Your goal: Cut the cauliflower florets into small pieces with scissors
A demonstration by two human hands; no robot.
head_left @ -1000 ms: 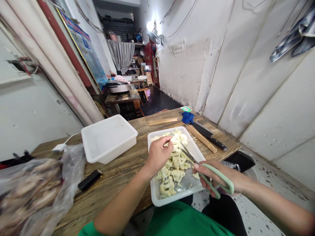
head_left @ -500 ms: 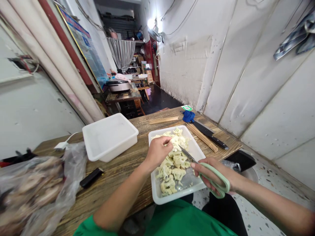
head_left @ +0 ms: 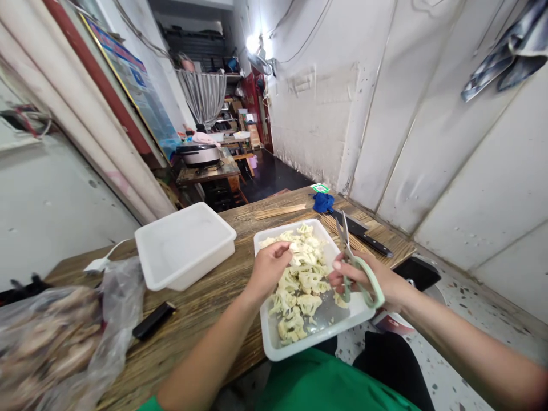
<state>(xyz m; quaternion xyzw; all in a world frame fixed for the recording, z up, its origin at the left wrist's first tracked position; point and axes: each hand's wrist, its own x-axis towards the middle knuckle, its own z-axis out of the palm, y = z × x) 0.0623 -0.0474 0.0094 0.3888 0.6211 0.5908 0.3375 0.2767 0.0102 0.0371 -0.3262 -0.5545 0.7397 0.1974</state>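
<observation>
A white tray (head_left: 265, 337) of cauliflower florets (head_left: 299, 279) hangs partly over the near edge of a wooden table (head_left: 205, 308). My left hand (head_left: 268, 268) is over the tray's left side, its fingers pinched on a floret near the top of the pile. My right hand (head_left: 363, 279) is at the tray's right rim, closed on the handles of pale green scissors (head_left: 351, 262). The blades point up and away, slightly apart, above the tray.
An empty white tub (head_left: 184, 245) stands left of the tray. A clear plastic bag (head_left: 64, 337) of brownish pieces lies at the far left, with a black lighter-like object (head_left: 153, 319) beside it. Bamboo skewers (head_left: 280, 211), a knife (head_left: 363, 237) and a blue cloth (head_left: 322, 202) lie beyond the tray.
My right hand has lifted and swung the scissors from lying low across the florets to pointing upward. My left hand has stayed on the florets.
</observation>
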